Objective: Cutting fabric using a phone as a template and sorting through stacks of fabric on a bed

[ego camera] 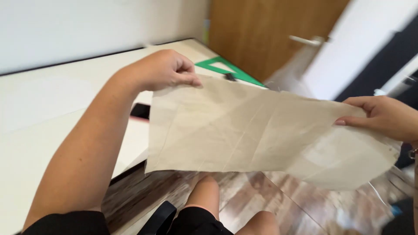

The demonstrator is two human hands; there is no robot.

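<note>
While the left hand (pixel 163 69) and right hand (pixel 383 116) each keep a grip clamped on the beige cloth (pixel 257 132) above the floor, a green triangle ruler (pixel 222 67) lies far on the white worktop (pixel 52 109).

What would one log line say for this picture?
left hand: pinching cloth top corner | right hand: gripping opposite edge | cloth: beige, creased, held above floor | green triangle ruler: on white table

White table (pixel 52 100) with green triangle ruler (pixel 237 72)
</note>
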